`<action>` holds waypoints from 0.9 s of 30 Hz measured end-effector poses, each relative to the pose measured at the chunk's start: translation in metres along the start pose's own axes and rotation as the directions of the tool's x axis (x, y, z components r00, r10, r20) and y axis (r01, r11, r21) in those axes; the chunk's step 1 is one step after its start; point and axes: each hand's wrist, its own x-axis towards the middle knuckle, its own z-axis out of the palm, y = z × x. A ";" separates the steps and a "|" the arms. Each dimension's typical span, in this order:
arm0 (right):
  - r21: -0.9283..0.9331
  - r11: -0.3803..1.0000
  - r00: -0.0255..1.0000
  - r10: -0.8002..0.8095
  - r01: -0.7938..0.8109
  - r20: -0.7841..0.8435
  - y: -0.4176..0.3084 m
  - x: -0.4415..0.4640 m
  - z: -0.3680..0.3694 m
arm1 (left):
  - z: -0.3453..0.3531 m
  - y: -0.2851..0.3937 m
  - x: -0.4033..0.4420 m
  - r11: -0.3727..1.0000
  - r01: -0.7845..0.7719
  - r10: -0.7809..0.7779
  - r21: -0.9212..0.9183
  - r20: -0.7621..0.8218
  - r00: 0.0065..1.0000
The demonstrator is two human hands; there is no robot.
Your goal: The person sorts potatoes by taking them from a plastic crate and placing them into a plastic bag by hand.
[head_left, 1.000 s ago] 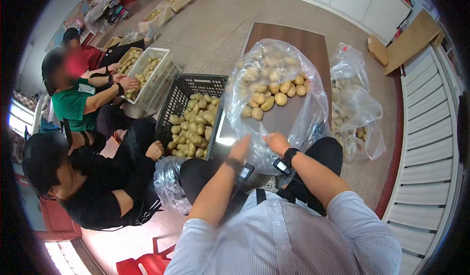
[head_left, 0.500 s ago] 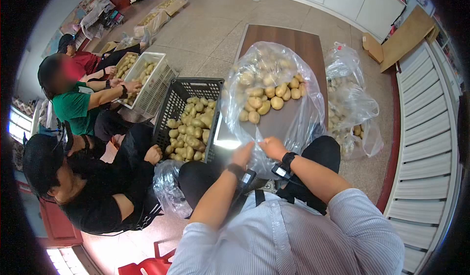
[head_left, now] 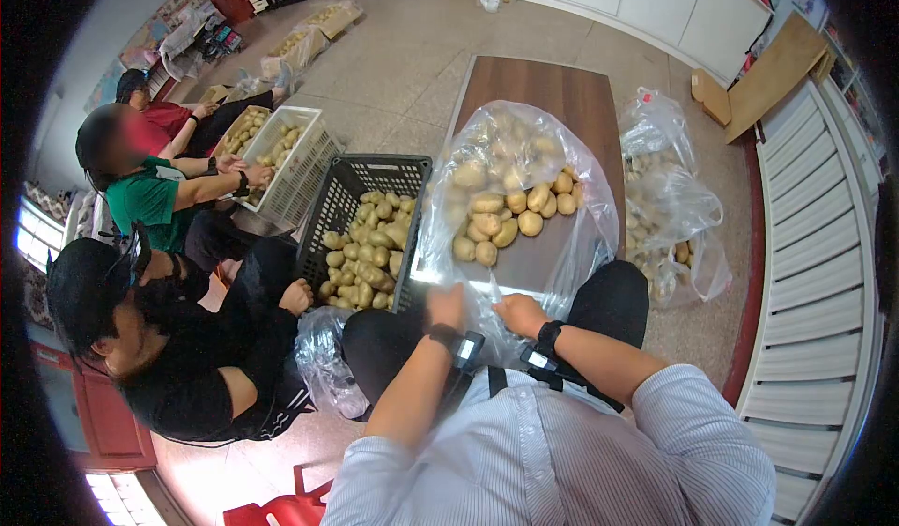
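A large clear plastic bag lies on the brown table, with several potatoes inside it. My right hand is closed on the bag's gathered near edge, just over my lap. Left of it, my left hand is beside the same edge, smeared by motion. Its fingers do not show clearly, so I cannot tell whether it grips the plastic. A black crate of potatoes stands against the table's left side.
A person in black sits at my left, and another in green works at a white crate. More bagged potatoes lie on the floor right of the table. Crumpled plastic is near my left knee.
My hands have come lower and moved apart, the left one shifting leftward from the right. The bag's near edge has come down with them. The potatoes in the bag have barely moved.
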 end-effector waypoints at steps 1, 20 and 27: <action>-0.031 1.000 1.000 0.002 -0.002 -0.011 0.000 -0.001 0.002 | 0.004 -0.016 0.015 1.000 -0.001 0.001 -0.001 0.001 1.000; 0.209 0.967 0.972 0.179 -0.145 -0.152 0.006 0.085 -0.087 | -0.011 0.034 0.009 0.679 -0.650 0.723 0.341 -0.155 0.673; 0.135 0.991 0.931 0.044 0.006 -0.362 0.025 0.157 -0.116 | -0.020 0.009 0.065 0.813 -0.519 0.267 0.263 0.624 0.734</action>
